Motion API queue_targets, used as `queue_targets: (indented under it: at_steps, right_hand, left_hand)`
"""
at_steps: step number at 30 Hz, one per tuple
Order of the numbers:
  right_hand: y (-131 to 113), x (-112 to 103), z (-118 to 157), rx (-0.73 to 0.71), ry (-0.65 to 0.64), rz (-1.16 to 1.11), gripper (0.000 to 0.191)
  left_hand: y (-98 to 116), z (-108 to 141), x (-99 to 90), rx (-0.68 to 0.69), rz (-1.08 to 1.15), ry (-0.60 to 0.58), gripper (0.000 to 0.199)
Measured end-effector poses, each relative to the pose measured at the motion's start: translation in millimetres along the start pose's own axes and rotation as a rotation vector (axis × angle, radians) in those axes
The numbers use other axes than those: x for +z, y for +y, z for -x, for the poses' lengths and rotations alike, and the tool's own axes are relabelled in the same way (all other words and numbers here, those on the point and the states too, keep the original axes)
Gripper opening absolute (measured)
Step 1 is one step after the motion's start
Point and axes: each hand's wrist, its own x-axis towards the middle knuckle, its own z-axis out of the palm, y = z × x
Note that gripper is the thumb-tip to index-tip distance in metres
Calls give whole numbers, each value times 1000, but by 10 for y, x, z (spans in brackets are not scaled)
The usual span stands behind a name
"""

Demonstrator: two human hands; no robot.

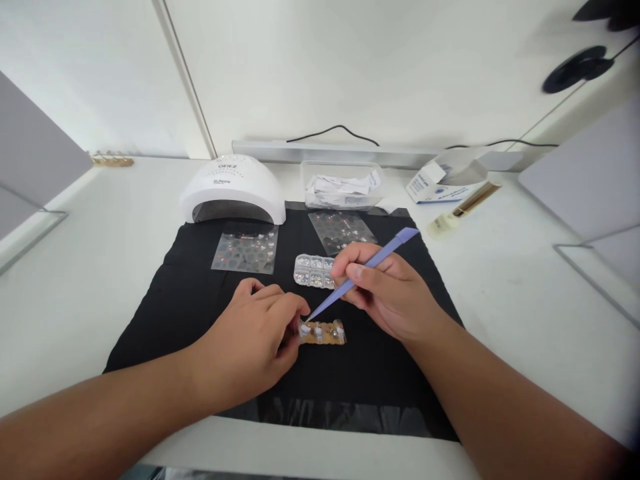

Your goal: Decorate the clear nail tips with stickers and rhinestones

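Note:
My left hand (263, 327) is closed on the left end of a small golden strip (327, 335) that bears several shiny nail tips with white decorations. Between the fingers and thumb of my right hand (383, 287) is a slim purple pointed tool (367, 270), slanting down to the left. Its fine tip meets or hovers just over the nail tip nearest my left fingers; I cannot tell which. Just behind the strip lies a clear compartment case (313, 270) of small rhinestones, its right end hidden by my right hand.
A black cloth (200, 313) covers the middle of the white table (505, 287). Two clear sticker sheets (246, 250) (340, 230) lie on it. Behind stand a white nail lamp (233, 190), a clear tub (343, 200) of papers, an open box (445, 180) and a gold-capped bottle (443, 225).

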Motion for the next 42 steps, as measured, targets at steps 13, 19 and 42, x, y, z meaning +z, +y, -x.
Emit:
queue_targets:
  at_steps: [13,19,42]
  right_hand:
    - [60,-9,-22,-7,-84,-20,14]
    - [53,-13,-36,-2,-101,-8,15]
    - [65,-42,-73,-3,-133,7,15]
  left_hand:
    - [-11,-3,29,1,14,35,21]
    - [-22,4,36,15,38,25,19]
    - [-30,40,-54,25,60,39,20]
